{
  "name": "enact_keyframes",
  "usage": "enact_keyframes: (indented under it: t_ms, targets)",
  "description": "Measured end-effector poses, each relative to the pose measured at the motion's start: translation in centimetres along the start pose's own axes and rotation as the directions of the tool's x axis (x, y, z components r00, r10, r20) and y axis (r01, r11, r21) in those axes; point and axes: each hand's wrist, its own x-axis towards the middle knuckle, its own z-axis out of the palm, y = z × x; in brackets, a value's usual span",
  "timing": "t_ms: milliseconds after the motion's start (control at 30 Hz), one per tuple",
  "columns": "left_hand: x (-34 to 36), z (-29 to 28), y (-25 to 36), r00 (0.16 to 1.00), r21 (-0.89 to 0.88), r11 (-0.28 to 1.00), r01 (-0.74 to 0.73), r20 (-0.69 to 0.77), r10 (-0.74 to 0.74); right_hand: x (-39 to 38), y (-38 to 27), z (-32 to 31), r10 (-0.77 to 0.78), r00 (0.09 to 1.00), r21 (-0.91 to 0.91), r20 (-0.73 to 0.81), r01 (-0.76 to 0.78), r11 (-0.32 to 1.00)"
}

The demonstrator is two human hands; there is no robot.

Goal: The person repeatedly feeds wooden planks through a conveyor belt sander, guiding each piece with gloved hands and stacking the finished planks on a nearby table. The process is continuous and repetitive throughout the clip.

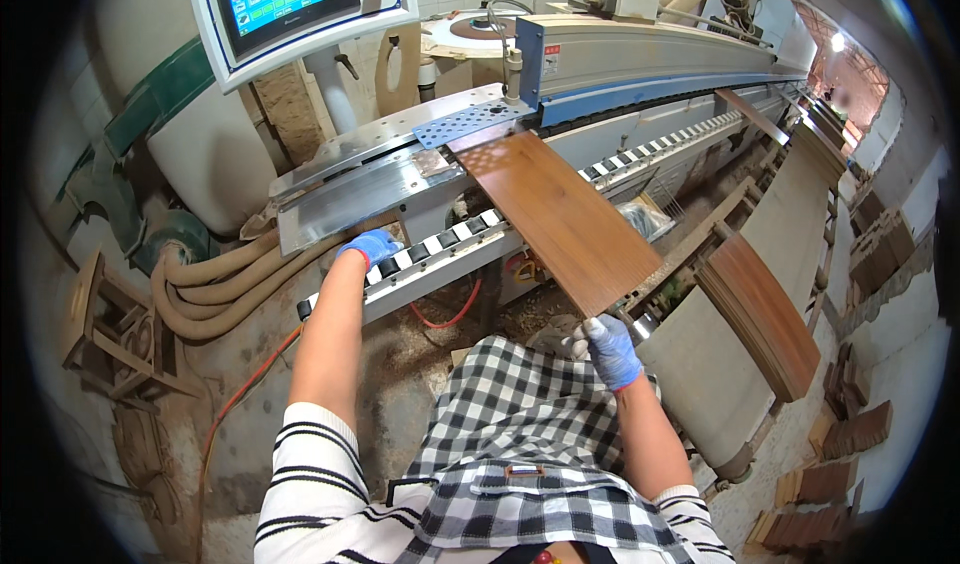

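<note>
"Apron (510, 414) nearest, checked black and white. Next?"

"Right hand (608, 352), gloved in blue and white, fingers bent at the near corner of a brown board (560, 219). Cannot tell whether pinching or merely touching."

"Off to the right?"

"Stack of boards (762, 309) on a grey belt (695, 369)."

"And left hand (372, 247)?"

"Also gloved, laid on a roller rail (440, 242), toward the left end. Cannot tell how spread; fingertips hidden."

"Brown board's place?"

"Across the roller rail, far end close to a blue perforated plate (475, 124)."

"Farthest?"

"Control panel (300, 9) with lit screen, far left; long grey beam (660, 64), running away to the far right."
</note>
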Motion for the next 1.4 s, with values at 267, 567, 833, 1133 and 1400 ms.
enact_keyframes:
  t_ms: [267,567,833,1133,1400]
  targets:
    - [1.2,1.5,-2.8,0.997,-0.082,0.995,-0.060,0.046,0.064,1.5,-2.5,-3.9,-0.002,0.982,0.084,-0.187,0.018,0.996]
    - [-0.9,-0.1,-2.0,0.986,-0.229,0.969,0.090,0.156,-0.055,1.0,-6.2,-21.4,-0.075,0.927,0.015,-0.369,0.086,0.996]
    - [-0.7,1.1,-7.9,0.904,-0.234,0.876,0.422,0.178,-0.388,-2.8,-13.1,-44.5,-0.691,0.391,-0.735,-0.608,-0.607,0.303]
    - [-2.6,0.1,-9.2,0.707,-0.334,0.641,0.691,0.126,-0.696,0.2,-14.8,-55.3,-0.110,0.503,-0.514,-0.857,-0.847,0.135]
    - [-4.1,-0.1,-10.5,0.579,-0.391,0.510,0.766,0.076,-0.812,2.6,-14.7,-57.6,0.190,0.619,-0.499,-0.762,-0.749,0.436]
